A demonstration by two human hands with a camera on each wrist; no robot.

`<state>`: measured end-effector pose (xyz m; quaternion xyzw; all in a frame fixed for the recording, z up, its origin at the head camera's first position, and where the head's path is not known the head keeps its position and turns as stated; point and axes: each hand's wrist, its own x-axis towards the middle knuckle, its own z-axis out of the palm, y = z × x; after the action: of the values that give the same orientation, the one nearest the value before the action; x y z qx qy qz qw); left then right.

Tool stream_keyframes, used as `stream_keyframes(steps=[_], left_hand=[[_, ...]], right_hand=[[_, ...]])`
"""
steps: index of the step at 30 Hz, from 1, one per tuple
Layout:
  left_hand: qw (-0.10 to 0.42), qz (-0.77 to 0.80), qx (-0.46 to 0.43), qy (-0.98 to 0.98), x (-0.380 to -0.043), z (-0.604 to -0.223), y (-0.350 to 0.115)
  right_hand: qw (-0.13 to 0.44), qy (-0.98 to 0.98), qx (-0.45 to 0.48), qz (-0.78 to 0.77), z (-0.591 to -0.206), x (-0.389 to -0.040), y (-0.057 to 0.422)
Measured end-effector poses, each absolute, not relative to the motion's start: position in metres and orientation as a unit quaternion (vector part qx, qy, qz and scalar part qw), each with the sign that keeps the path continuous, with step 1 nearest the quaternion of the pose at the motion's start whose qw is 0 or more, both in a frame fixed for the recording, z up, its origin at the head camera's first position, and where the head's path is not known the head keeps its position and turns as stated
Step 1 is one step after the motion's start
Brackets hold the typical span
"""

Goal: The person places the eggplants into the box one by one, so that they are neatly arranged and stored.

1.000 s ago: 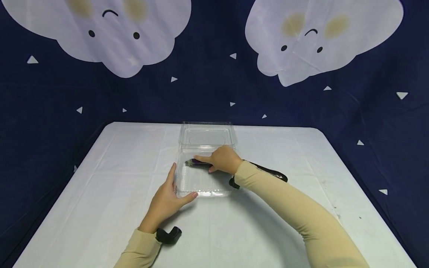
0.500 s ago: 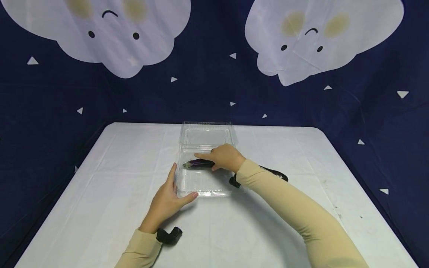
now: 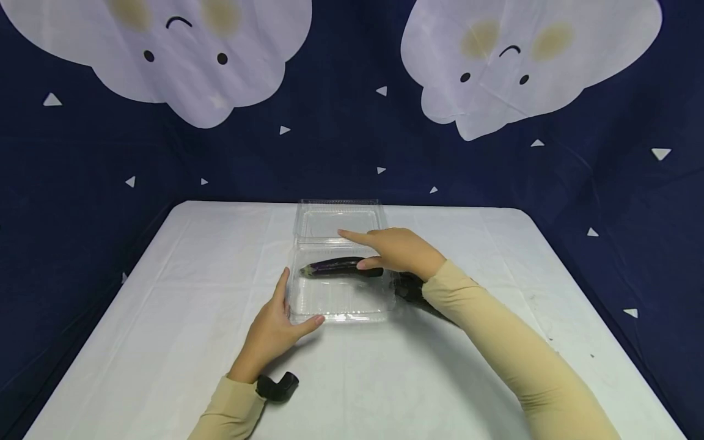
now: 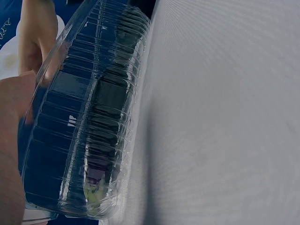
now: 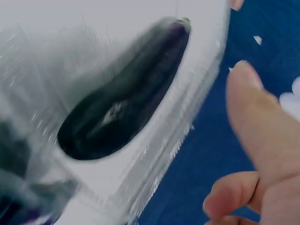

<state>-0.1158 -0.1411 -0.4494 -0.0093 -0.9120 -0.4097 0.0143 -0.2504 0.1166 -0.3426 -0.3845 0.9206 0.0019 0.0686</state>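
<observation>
A long dark-purple eggplant lies crosswise in the base of a clear plastic clamshell container, its pale stem end to the left. My left hand rests against the container's front left corner, thumb at the front rim and straight fingers along the left side. Over the eggplant's right end hovers my right hand, index finger extended and thumb apart from it, holding nothing. In the right wrist view the whole eggplant shows beside the thumb. The left wrist view sees it through the container wall.
The container's lid lies folded back toward the table's far edge. A dark, long object beside the container's right side is partly covered by my right forearm. White cloth covers the table; a dark blue cloud-print curtain hangs behind.
The eggplant shifted slightly left and settled in the container. My right hand let go of it and moved right, its fingers spreading. The left hand has stayed in place.
</observation>
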Motion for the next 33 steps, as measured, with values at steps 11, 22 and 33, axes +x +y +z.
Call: stream_keyframes(steps=[11, 22, 33], left_hand=[[0.015, -0.41, -0.008, -0.912, -0.116, -0.452, -0.141], [0.014, -0.401, -0.002, -0.916, -0.116, -0.452, -0.142], [0.017, -0.402, -0.005, -0.915, -0.116, -0.452, -0.141]], right_hand=[[0.051, 0.932, -0.353, -0.066, -0.355, -0.247, 0.183], [0.067, 0.944, -0.316, -0.069, -0.383, -0.237, 0.227], [0.099, 0.941, -0.308, -0.098, -0.406, -0.24, 0.241]])
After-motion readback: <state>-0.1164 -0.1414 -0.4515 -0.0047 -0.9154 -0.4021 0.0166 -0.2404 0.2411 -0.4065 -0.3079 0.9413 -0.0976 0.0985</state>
